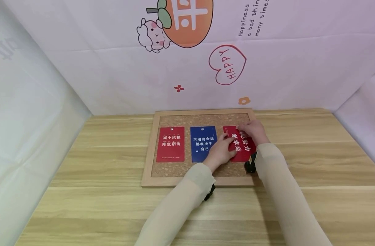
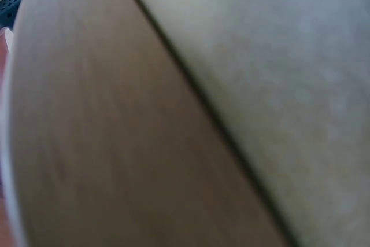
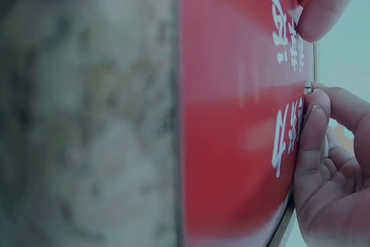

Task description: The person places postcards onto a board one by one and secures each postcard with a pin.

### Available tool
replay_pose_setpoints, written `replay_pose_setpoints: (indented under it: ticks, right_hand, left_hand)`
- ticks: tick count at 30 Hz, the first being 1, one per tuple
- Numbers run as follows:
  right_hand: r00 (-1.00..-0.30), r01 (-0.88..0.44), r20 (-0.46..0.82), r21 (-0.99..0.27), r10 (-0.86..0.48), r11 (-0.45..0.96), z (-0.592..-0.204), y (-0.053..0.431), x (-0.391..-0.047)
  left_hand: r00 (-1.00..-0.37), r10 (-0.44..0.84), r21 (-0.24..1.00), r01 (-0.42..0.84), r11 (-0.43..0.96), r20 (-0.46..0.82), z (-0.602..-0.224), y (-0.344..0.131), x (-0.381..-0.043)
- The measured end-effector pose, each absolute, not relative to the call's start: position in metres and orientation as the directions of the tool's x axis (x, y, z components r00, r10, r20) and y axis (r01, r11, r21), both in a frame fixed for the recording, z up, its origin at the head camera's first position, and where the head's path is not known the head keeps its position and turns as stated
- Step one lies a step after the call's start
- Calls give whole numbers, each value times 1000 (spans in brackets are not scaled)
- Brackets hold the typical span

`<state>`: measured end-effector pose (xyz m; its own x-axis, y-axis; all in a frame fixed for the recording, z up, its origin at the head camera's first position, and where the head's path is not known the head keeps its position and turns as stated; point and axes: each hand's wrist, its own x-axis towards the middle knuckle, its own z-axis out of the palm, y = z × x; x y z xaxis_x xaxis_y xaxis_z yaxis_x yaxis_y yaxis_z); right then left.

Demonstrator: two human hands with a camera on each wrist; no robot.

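A red card (image 1: 238,153) with white lettering lies on the right part of a wood-framed cork board (image 1: 175,171). At its top edge my right hand (image 1: 255,132) pinches a small push pin (image 3: 309,88), mostly covered by the fingertips. My left hand (image 1: 219,152) rests on the card's left side, thumb and fingers apart and touching its surface. A blue card (image 1: 202,157) hangs in the middle, partly behind the left hand. Another red card (image 1: 170,152) is on the left. Both have a pin at the top. The left wrist view shows only the board's blurred frame (image 2: 127,131) and cork.
The board lies on a wood-grain table (image 1: 113,205), close to the white printed cloth (image 1: 129,85) at the back. White cloth also hangs at both sides. Black straps (image 1: 250,165) show at the wrists.
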<state>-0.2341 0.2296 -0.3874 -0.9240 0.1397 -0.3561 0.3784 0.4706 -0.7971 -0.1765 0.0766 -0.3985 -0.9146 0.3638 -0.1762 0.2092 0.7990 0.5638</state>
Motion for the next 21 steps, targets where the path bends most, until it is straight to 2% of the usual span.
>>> replay_pose_setpoints:
  ticks: [21]
  right_hand:
    - [-917, 393, -365, -765, 160, 510, -385, 226, -234]
  left_hand:
    - [-917, 352, 569, 190, 800, -188, -400, 79, -177]
